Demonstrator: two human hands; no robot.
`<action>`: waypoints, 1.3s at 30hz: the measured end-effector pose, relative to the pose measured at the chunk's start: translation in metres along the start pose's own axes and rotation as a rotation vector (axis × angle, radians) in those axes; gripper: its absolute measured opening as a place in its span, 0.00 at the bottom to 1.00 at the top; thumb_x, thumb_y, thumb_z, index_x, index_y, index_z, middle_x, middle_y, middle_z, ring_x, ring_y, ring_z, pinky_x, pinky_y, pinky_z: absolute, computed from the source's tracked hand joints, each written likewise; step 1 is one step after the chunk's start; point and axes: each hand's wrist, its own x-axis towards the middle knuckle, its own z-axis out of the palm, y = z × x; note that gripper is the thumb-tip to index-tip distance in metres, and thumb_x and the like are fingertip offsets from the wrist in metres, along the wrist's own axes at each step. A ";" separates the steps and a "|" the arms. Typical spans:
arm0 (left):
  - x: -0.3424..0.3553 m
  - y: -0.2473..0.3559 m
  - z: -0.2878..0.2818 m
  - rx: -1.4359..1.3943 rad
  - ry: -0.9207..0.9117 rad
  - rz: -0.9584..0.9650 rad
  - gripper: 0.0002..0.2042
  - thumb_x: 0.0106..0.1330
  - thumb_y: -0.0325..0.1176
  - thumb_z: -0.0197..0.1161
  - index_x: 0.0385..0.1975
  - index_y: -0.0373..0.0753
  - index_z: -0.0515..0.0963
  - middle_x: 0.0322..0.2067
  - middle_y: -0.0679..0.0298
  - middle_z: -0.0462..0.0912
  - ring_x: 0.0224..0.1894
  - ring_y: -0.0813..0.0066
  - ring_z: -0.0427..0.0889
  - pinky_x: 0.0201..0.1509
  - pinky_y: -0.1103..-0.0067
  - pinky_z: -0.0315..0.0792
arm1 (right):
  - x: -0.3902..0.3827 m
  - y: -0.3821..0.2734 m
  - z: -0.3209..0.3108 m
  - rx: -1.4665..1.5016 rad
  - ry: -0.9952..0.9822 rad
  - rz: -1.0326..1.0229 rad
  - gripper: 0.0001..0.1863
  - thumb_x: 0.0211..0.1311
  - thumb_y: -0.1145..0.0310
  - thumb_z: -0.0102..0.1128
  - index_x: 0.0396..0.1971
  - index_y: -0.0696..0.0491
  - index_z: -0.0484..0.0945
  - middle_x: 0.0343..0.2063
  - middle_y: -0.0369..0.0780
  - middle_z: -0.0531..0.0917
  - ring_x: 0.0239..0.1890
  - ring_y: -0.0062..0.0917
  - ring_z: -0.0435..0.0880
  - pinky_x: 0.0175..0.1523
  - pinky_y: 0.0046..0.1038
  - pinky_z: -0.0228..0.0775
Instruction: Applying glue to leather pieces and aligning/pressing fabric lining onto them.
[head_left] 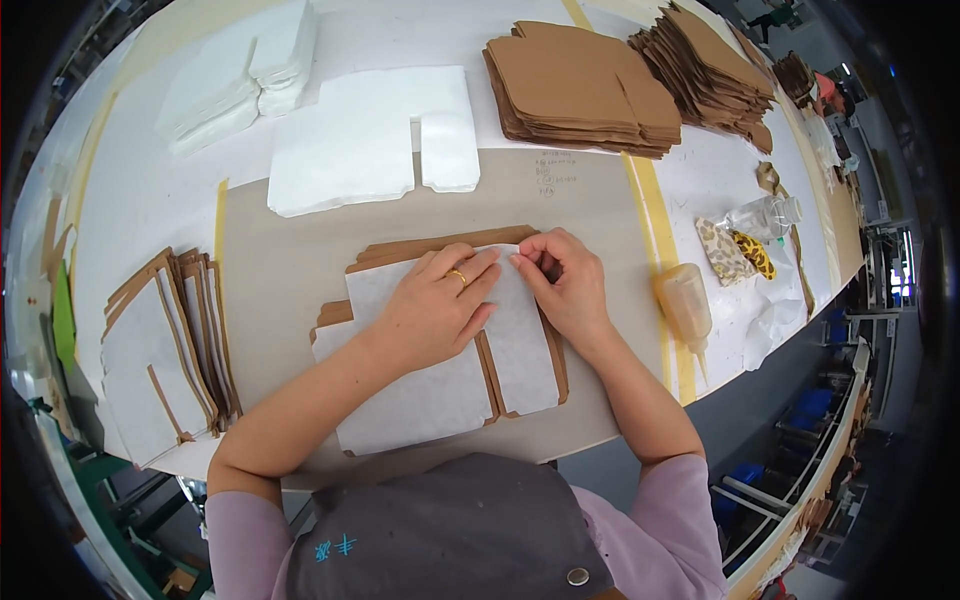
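A white sheet (pixel 420 400) with a slit near its right side lies over a slightly larger brown piece (pixel 553 365) of similar outline, directly in front of me. Brown margins show along its far edge, at the slit and down the right side. My left hand (pixel 432 305), with a ring on one finger, rests on the sheet's upper part, fingers stretched out. At the far right corner, my right hand (pixel 565 280) has its thumb and fingers pinched together on the sheet's edge. The fingertips partly hide that corner.
White cut sheets (pixel 370 130) lie beyond, with a thicker white stack (pixel 240 80) at far left. Two brown stacks (pixel 580 85) stand far right. Covered brown pieces (pixel 160 350) lean at left. A glue bottle (pixel 685 310), clear bottle (pixel 765 217) and leopard-print pouch (pixel 722 250) are at right.
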 end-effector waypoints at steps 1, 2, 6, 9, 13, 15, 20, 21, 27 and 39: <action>0.000 0.001 0.000 -0.001 -0.001 0.003 0.19 0.58 0.31 0.67 0.49 0.32 0.78 0.55 0.58 0.77 0.53 0.57 0.73 0.56 0.67 0.71 | 0.000 0.000 0.000 -0.001 0.003 0.001 0.07 0.55 0.72 0.69 0.32 0.54 0.79 0.25 0.35 0.79 0.25 0.23 0.76 0.31 0.26 0.71; 0.000 0.002 0.000 0.012 -0.030 -0.010 0.21 0.58 0.32 0.67 0.51 0.32 0.77 0.57 0.57 0.75 0.54 0.57 0.72 0.56 0.66 0.71 | 0.000 0.001 0.000 0.012 0.015 0.032 0.08 0.55 0.72 0.69 0.32 0.54 0.79 0.25 0.35 0.80 0.24 0.23 0.76 0.31 0.25 0.70; 0.000 0.006 -0.004 0.061 -0.091 -0.036 0.24 0.59 0.35 0.66 0.54 0.31 0.74 0.60 0.57 0.73 0.56 0.55 0.71 0.58 0.64 0.68 | 0.001 0.000 -0.003 0.145 -0.001 0.206 0.09 0.54 0.73 0.70 0.34 0.54 0.79 0.28 0.36 0.81 0.24 0.22 0.77 0.30 0.22 0.70; -0.002 0.009 -0.005 0.118 -0.122 -0.037 0.26 0.59 0.37 0.66 0.56 0.31 0.73 0.63 0.57 0.71 0.57 0.55 0.70 0.59 0.64 0.66 | -0.010 0.004 -0.006 0.274 0.104 0.160 0.10 0.54 0.74 0.70 0.35 0.54 0.79 0.30 0.36 0.81 0.25 0.21 0.78 0.30 0.21 0.71; 0.002 0.009 -0.008 0.050 -0.128 0.025 0.27 0.59 0.37 0.65 0.58 0.31 0.72 0.64 0.58 0.69 0.58 0.55 0.69 0.59 0.64 0.64 | -0.026 0.003 -0.024 0.007 -0.052 -0.116 0.12 0.54 0.75 0.69 0.39 0.53 0.80 0.37 0.37 0.81 0.31 0.25 0.80 0.35 0.24 0.75; 0.005 0.008 -0.007 0.060 -0.176 0.024 0.29 0.58 0.39 0.66 0.59 0.31 0.70 0.66 0.58 0.68 0.57 0.55 0.68 0.58 0.64 0.63 | -0.027 0.001 -0.024 -0.177 -0.061 -0.426 0.15 0.53 0.78 0.67 0.42 0.54 0.82 0.44 0.39 0.81 0.41 0.32 0.81 0.43 0.29 0.76; 0.005 0.012 -0.004 0.119 -0.170 -0.037 0.32 0.58 0.41 0.66 0.61 0.30 0.69 0.66 0.58 0.66 0.58 0.55 0.67 0.58 0.64 0.62 | -0.023 -0.002 -0.023 -0.335 -0.109 -0.383 0.21 0.57 0.67 0.65 0.52 0.49 0.79 0.50 0.36 0.78 0.50 0.33 0.76 0.50 0.33 0.73; 0.005 0.013 -0.003 0.123 -0.170 -0.055 0.33 0.58 0.42 0.66 0.62 0.30 0.68 0.66 0.57 0.66 0.58 0.55 0.67 0.58 0.64 0.62 | -0.023 -0.005 -0.024 -0.382 -0.128 -0.360 0.23 0.57 0.64 0.65 0.54 0.49 0.78 0.51 0.36 0.77 0.51 0.33 0.74 0.50 0.33 0.73; 0.002 0.015 0.001 0.163 -0.110 -0.143 0.36 0.58 0.45 0.66 0.61 0.26 0.67 0.66 0.52 0.65 0.59 0.52 0.66 0.59 0.62 0.61 | -0.019 -0.006 -0.020 -0.510 -0.113 -0.276 0.26 0.57 0.59 0.66 0.56 0.49 0.76 0.52 0.36 0.73 0.51 0.31 0.72 0.47 0.33 0.73; 0.001 -0.005 -0.006 0.077 -0.070 0.032 0.30 0.59 0.41 0.66 0.60 0.33 0.70 0.62 0.54 0.70 0.58 0.53 0.69 0.59 0.61 0.63 | -0.018 0.001 -0.021 -0.375 -0.096 -0.398 0.25 0.59 0.59 0.65 0.55 0.52 0.76 0.55 0.35 0.75 0.56 0.31 0.73 0.52 0.34 0.69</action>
